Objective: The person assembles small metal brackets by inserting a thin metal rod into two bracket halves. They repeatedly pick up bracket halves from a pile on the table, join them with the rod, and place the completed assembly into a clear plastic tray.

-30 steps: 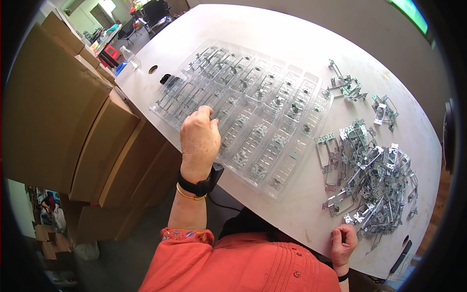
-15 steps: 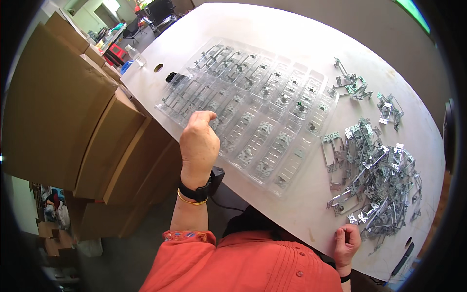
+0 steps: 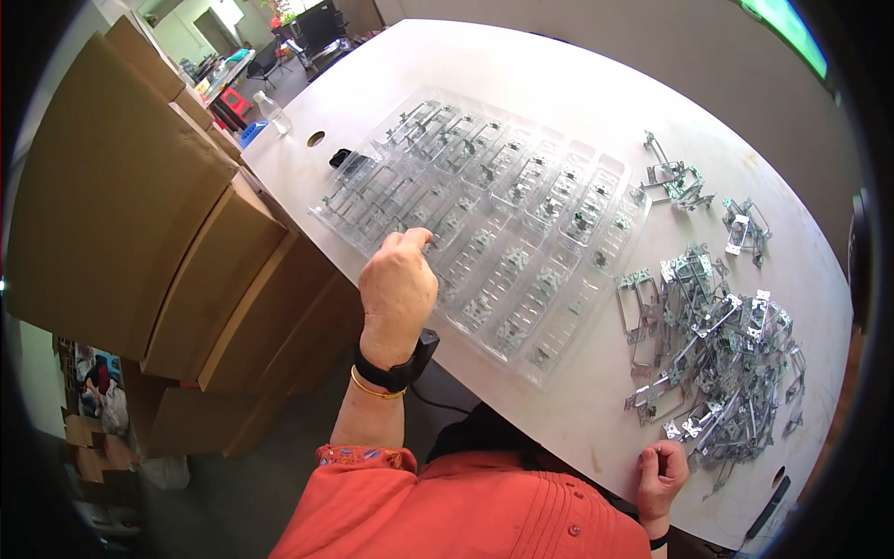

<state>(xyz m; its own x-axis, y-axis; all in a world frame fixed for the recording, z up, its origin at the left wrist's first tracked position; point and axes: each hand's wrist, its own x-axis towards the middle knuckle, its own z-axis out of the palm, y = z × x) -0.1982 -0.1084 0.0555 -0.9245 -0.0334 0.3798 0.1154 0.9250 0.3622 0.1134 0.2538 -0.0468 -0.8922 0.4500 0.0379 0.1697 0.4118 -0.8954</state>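
Observation:
My left hand (image 3: 399, 287) is over the near left part of a clear plastic tray (image 3: 570, 347), with bent fingers close to its compartments. Its fingertips point down, and whatever they may pinch is hidden. Thin metal brackets (image 3: 480, 310) lie in many of the tray's compartments, several bearing small dark parts. By the table's near edge, my right hand (image 3: 663, 477) rests with curled fingers, thumb against the index finger. Nothing can be made out in it. Beyond that hand spreads a tangled heap of silvery metal brackets (image 3: 736, 368).
Two smaller clusters of brackets, one (image 3: 678, 182) farther back and one (image 3: 745, 228) to the right, lie beyond the heap. Stacked cardboard boxes (image 3: 121, 214) rise at the left. A clear bottle (image 3: 272, 114) stands by the far left table edge. A black pen-like tool (image 3: 768, 508) lies near right.
The whole view has shifted slightly. My left hand has moved a little to the right over the tray, its fingers dipping closer. My right hand stays in place, still curled.

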